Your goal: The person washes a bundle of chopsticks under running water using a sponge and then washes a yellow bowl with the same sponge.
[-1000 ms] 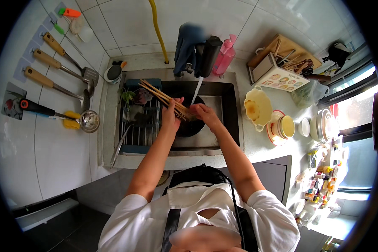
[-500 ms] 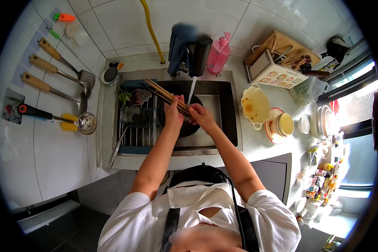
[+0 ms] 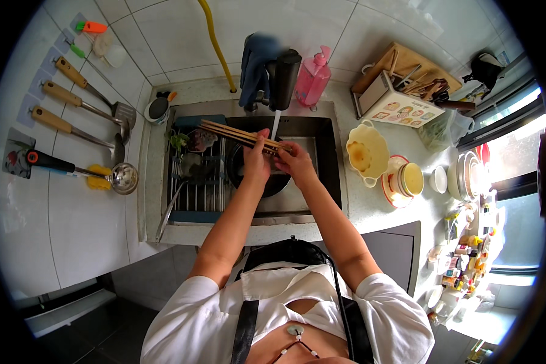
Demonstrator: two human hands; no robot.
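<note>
I hold a bundle of wooden chopsticks (image 3: 239,136) over the sink (image 3: 330,182), under the running faucet (image 3: 283,79). My left hand (image 3: 256,159) and right hand (image 3: 292,161) both close around the bundle's right end. Judged step: rinsing. The next move likely calls for rolling the sticks under the water, keeping the grip firm.

Pink pump bottle (image 3: 313,77) standing far centre behind sink, just right of black tap. White rectangular box (image 3: 400,110) with row of coloured round pictures on front sitting far right on counter, holding utensils. Cluster of small bottles and jars with multicoloured labels (image 3: 467,258) crowding near right along window ledge, too small to tell apart. Wall hook plates, one with red-dark picture (image 3: 17,153), hanging far left on tiles. No screens showing.
</note>
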